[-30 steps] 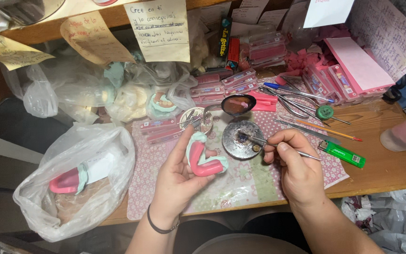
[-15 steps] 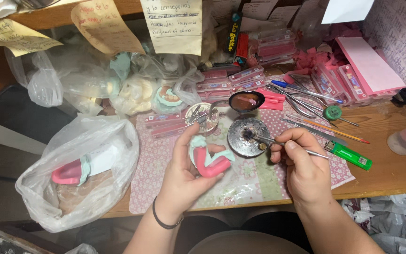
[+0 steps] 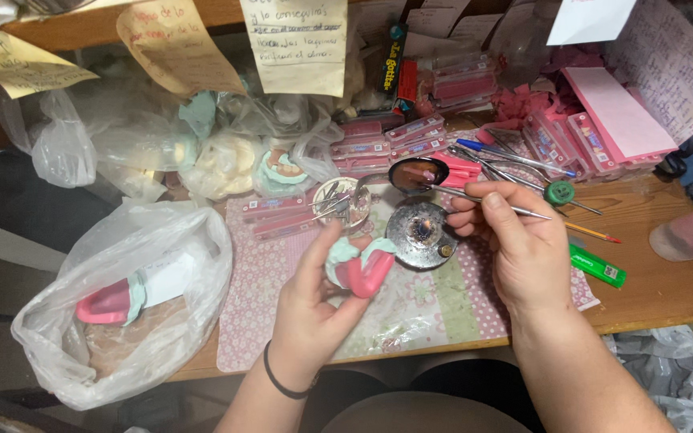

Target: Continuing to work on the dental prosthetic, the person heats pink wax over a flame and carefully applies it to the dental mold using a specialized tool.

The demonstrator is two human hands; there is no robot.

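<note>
Open mat (image 3: pixel 443 301) before the hands; burner (image 3: pixel 421 234), dish (image 3: pixel 340 202), boxes (image 3: pixel 411 136) crowding beyond.

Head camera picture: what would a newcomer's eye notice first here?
First, the left hand in the centre, holding up a pink dental model on a pale green base. Beside it, the right hand holds a thin metal tool over a small round metal burner on the patterned mat. At the left lies a clear plastic bag containing another pink model.
</note>
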